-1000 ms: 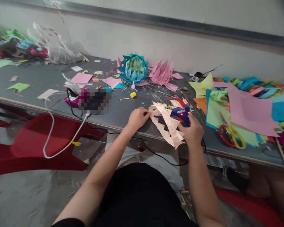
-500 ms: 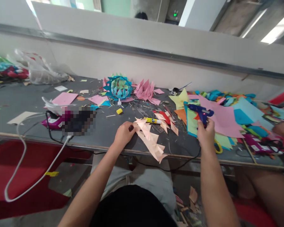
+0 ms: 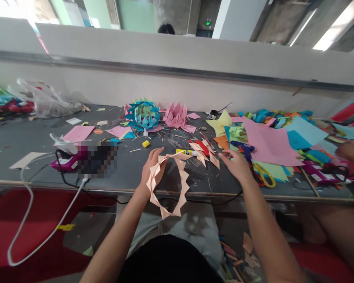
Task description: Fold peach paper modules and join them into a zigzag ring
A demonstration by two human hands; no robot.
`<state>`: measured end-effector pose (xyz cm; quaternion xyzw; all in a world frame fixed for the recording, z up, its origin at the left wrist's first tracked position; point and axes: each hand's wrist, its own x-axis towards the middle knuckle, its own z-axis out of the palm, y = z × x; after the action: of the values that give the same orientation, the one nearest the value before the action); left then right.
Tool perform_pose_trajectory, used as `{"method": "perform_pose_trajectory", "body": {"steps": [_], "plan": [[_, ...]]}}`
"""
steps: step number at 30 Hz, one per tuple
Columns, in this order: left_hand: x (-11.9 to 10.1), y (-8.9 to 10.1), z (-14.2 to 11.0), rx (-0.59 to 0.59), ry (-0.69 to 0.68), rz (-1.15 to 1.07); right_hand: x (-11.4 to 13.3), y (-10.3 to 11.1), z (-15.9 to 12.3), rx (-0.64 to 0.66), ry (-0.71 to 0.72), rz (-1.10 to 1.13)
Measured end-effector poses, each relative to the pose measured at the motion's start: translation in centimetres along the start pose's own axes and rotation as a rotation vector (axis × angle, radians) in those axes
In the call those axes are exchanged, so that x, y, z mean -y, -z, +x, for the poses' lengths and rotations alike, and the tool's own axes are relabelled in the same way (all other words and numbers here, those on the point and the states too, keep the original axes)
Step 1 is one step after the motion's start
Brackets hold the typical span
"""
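A ring of folded peach paper (image 3: 183, 184) with pointed edges stands over the table's front edge, its lower part hanging above my lap. My left hand (image 3: 149, 173) holds it at its left side, with some fingers hidden behind the paper. My right hand (image 3: 237, 165) is over the table to the right, fingers partly stretched and nothing visible in them. Just left of its fingertips lie loose folded peach pieces (image 3: 214, 160). A blue glue gun (image 3: 244, 148) rests on the papers beyond that hand. Between my hands lies a yellow glue stick (image 3: 184, 152).
Pointed paper rings, one blue and green (image 3: 143, 116) and one pink (image 3: 176, 115), stand at the back. Yellow scissors (image 3: 265, 175) and coloured sheets (image 3: 271, 141) lie right. A power strip (image 3: 65, 162) with cables is left. Another person's hand (image 3: 349, 153) is at far right.
My right hand has let go of the glue gun, which now lies on the papers. The peach strip, lying bent before, is now raised as a ring in my left hand.
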<state>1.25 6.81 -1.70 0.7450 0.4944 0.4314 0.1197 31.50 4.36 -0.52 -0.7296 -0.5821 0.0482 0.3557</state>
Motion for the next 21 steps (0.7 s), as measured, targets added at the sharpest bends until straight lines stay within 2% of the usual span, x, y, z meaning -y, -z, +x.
{"method": "perform_pose_trajectory", "body": {"steps": [3, 5, 6, 9, 12, 16, 21], "plan": [[0.1, -0.1, 0.0, 0.002, -0.032, -0.036, 4.1, -0.1, -3.1, 0.018, 0.067, 0.159], [0.3, -0.1, 0.0, -0.011, -0.062, -0.065, 6.3, 0.0, -5.5, 0.062, 0.026, 0.301], [0.4, -0.1, 0.0, -0.018, -0.081, -0.08, 7.2, -0.1, -6.8, 0.119, -0.004, 0.354], [0.3, -0.1, 0.1, -0.023, -0.136, -0.116, 8.9, -0.7, -9.8, 0.398, -0.059, 0.399], [0.1, 0.0, 0.1, -0.018, -0.145, -0.125, 9.4, -2.1, -11.3, 0.499, -0.08, 0.393], [-0.2, 0.1, 0.0, -0.038, -0.054, -0.123, 8.9, -3.7, -11.4, 0.56, -0.111, 0.463], [0.0, 0.1, -0.2, 0.048, -0.05, -0.146, 8.2, -4.3, -11.5, 0.652, -0.208, 0.67]]}}
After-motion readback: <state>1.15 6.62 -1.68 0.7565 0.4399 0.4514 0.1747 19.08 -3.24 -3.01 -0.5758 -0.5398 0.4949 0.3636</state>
